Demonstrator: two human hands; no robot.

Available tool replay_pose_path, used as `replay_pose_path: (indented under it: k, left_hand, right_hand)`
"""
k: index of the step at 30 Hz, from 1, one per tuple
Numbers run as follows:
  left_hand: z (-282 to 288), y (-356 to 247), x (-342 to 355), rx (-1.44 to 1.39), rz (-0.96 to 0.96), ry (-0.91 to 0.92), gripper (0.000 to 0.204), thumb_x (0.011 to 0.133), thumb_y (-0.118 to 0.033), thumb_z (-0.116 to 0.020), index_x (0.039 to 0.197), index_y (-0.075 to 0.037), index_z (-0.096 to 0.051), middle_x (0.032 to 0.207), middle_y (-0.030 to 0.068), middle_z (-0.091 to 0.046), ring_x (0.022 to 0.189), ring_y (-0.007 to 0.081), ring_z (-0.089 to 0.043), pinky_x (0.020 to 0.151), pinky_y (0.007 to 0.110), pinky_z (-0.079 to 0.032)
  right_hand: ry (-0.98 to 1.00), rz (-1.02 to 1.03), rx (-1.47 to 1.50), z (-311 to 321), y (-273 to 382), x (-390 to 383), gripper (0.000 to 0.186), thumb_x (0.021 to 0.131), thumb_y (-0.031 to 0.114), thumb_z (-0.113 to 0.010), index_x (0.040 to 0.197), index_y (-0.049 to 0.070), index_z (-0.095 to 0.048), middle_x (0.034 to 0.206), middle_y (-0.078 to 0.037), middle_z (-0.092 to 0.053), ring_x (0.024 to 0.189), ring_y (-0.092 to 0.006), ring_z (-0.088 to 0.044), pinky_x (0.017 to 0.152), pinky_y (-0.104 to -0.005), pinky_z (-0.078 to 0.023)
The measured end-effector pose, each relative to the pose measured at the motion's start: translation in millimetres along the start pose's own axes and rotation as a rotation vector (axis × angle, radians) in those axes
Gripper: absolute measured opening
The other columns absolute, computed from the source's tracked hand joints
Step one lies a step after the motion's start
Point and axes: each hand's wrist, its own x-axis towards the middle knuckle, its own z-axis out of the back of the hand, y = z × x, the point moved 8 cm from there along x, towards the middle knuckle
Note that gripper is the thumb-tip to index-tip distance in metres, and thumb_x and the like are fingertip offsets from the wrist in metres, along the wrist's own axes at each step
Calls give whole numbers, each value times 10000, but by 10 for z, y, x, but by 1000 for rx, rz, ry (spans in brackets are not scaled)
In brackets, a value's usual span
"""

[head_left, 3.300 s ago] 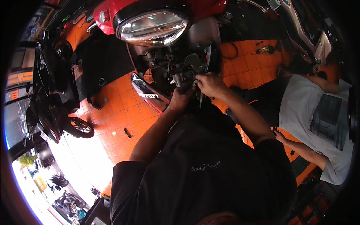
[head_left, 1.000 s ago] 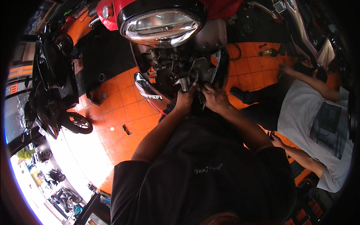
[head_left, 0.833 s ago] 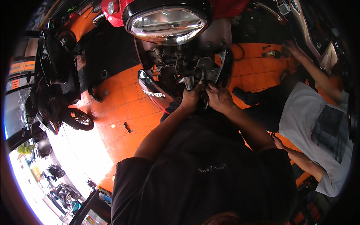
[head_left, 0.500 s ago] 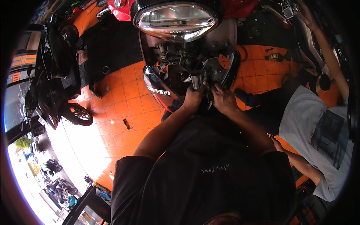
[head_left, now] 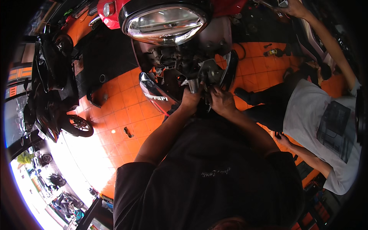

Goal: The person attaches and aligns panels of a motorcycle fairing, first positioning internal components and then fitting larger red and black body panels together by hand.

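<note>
The front of a red scooter stands before me, its headlamp (head_left: pixel 163 23) framed in black above exposed dark mechanical parts. My left hand (head_left: pixel 190 100) is closed just below a silver tubular part (head_left: pixel 193 86); what its fingers grip is hidden. My right hand (head_left: pixel 222 100) is beside it, fingers curled at a dark bracket (head_left: pixel 210 71) on the right of the opening; the piece within them is too dark to make out. A black-and-red body panel (head_left: pixel 155 91) curves along the left side of the opening.
Black motorbikes (head_left: pixel 51 92) stand left on the orange tiled floor (head_left: pixel 126 111), near a bright doorway. Small loose parts (head_left: pixel 128 132) and a yellow-black item (head_left: pixel 273 52) lie on the floor. A co-worker in grey (head_left: pixel 306 122) leans at right, a raised hand (head_left: pixel 293 8) by another scooter's handlebar.
Both my hands have come lower and closer together at the lower opening since the earliest frame. The co-worker's upper arm has swung up toward the handlebar at top right.
</note>
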Motion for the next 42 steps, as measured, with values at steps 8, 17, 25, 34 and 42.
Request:
replay_pose_path:
  k: [8,17,25,34,42]
  left_hand:
    - [-47,227,30,-280,320,-168,284,922,-257,-605,1125,-60,-626,1056,135,-614,932,232,-644,747,336,-500]
    - [1,294,4,167,47,-131,414,842,-268,-659,1132,19,-595,982,150,-651,911,230,-649,766,340,-509]
    - [-12,80,-15,241,-88,29,494,784,-22,-661,1263,-25,-543,1016,110,-658,916,265,-671,779,352,-545]
    - [-31,373,-16,-409,434,-81,245,902,-181,-615,1087,-21,-617,945,76,-632,836,150,-638,721,283,-508]
    - [-21,258,-8,-111,392,-14,572,833,-442,-681,1098,58,-596,978,211,-664,957,289,-661,787,368,-507]
  right_hand:
    - [6,-53,-8,13,40,18,257,845,221,-624,1049,65,-640,1027,-71,-615,747,-245,-662,608,-380,-551]
    - [184,39,97,110,-28,162,326,846,223,-628,1131,65,-630,1127,-66,-621,861,-276,-666,728,-396,-551]
    - [231,164,99,49,-65,215,388,791,218,-665,1132,36,-629,1131,-90,-640,846,-271,-673,694,-392,-556]
    - [125,142,-5,0,2,99,483,718,243,-723,1120,-1,-617,1224,-133,-558,853,-249,-668,673,-368,-562]
    - [40,91,9,6,11,36,479,712,194,-722,1132,-3,-601,1177,-145,-572,899,-262,-654,704,-373,-556]
